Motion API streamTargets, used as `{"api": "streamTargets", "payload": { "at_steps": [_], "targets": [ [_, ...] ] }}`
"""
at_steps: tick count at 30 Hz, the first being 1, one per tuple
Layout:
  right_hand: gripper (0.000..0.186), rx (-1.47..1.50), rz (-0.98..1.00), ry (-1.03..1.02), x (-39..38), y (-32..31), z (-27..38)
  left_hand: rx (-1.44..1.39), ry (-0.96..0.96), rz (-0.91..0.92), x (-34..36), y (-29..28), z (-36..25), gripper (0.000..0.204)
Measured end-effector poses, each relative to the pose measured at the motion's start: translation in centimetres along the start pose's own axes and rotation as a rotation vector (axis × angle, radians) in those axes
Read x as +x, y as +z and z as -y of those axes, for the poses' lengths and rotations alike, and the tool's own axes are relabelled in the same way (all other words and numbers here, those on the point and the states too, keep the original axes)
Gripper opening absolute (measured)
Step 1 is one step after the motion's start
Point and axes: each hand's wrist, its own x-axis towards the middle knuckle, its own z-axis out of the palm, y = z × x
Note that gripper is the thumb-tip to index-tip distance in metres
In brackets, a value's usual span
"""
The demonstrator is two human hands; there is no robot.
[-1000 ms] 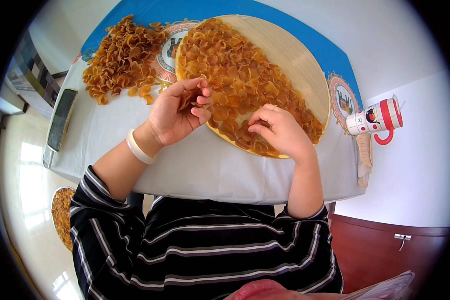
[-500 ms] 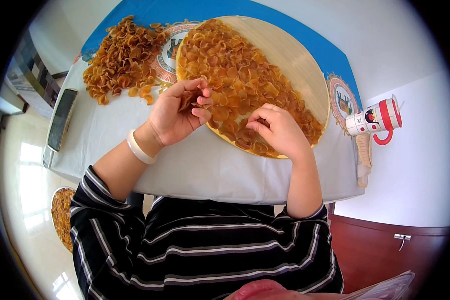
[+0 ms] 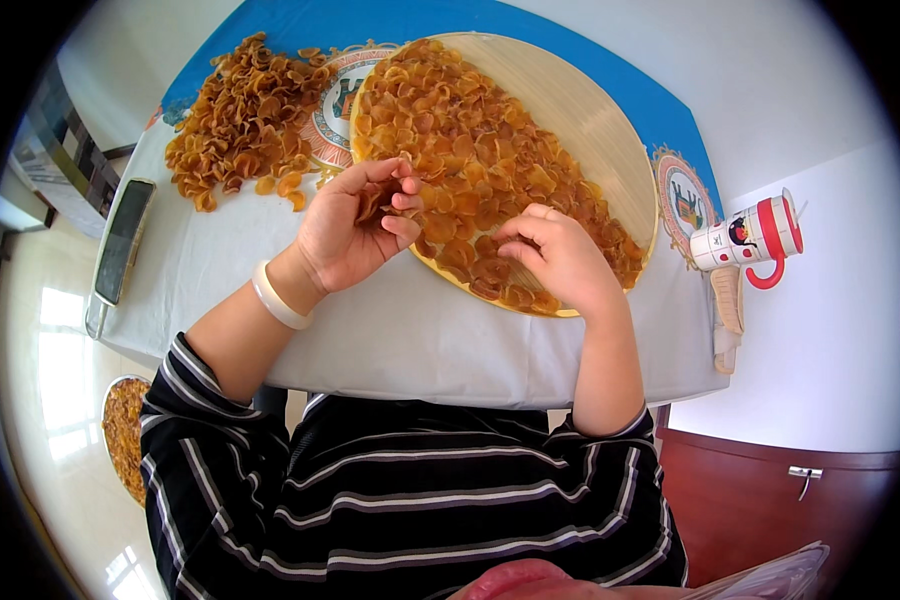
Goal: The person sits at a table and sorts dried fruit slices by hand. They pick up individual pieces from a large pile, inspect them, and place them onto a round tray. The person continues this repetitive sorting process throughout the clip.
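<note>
A round, pale, flat tray with a yellow rim lies on the table, much of it covered by a layer of thin, curled, amber-brown dried slices. My left hand is cupped above the tray's left edge, closed around several such slices. Low over the near part of the layer, my right hand has its thumb and fingers bent together, the tips close to the slices. Whether a slice is between those fingertips cannot be made out. A loose heap of slices sits on the tablecloth at the far left.
A phone-like dark screen lies at the table's left edge. On the right edge stand a white cup with a red handle and a beige strap-like item. Another slice-filled tray is lower down at left; a reddish-brown cabinet stands at right.
My right hand's fingertips have shifted slightly at the near part of the layer, and the fingers look a little looser. The left hand stays in place with its slices.
</note>
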Motion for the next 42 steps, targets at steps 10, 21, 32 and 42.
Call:
{"api": "streamTargets", "payload": {
  "at_steps": [10,21,32,42],
  "targets": [
    [0.014,0.007,-0.001,0.002,0.32,0.13,0.16,-0.004,0.002,-0.005,-0.03,0.08,0.02,0.014],
    [0.014,0.03,-0.047,-0.063,0.44,0.41,0.19,-0.003,0.009,-0.023,0.03,-0.09,0.0,0.013],
    [0.011,0.019,-0.051,-0.097,0.55,0.54,-0.24,0.004,0.015,-0.034,0.01,0.07,0.01,0.014],
    [0.007,0.012,-0.008,-0.058,0.63,0.39,-0.08,0.025,0.028,-0.046,0.0,0.16,0.01,0.013]
  ]
}}
